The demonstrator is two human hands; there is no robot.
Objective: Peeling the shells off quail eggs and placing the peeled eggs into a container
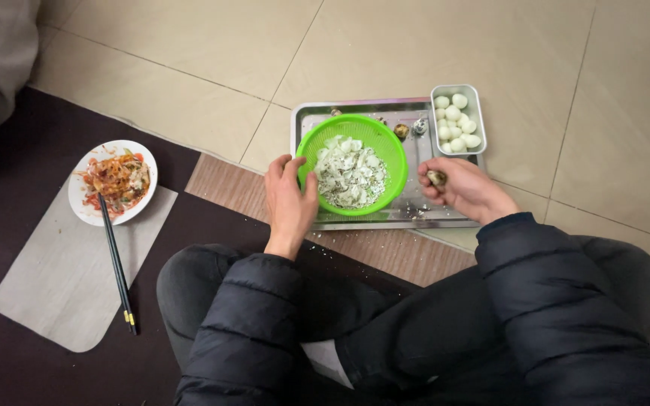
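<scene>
**Speckled egg in right hand, green basket under left**

Speckled brown small egg sits pinched in the fingertips of the right hand, over the right end of the steel tray, near its front edge. Fingers curled around it, grasp closed.

Left hand rests against the left rim of the green plastic basket, thumb on the rim, fingers loosely curved along the outside. It's touching the basket; can't tell if it really grips it.

The basket stands in the middle of the tray, full of broken eggshell pieces, white with dark specks. Shell crumbs are scattered on the tray's front edge and on the mat below it.

At the tray's back right corner: a small rectangular steel tin holding peeled white eggs. Just left of the tin, by the tray's back edge, one more unpeeled brown egg and a small shiny object, too small to identify.

The tray lies on the tiled floor, its front edge near a striped mat.

Well apart to the left, on a grey mat: a white plate of reddish mixed food, black chopsticks leaning off its front edge.

Person sits cross-legged, dark padded jacket, dark trousers.
</scene>
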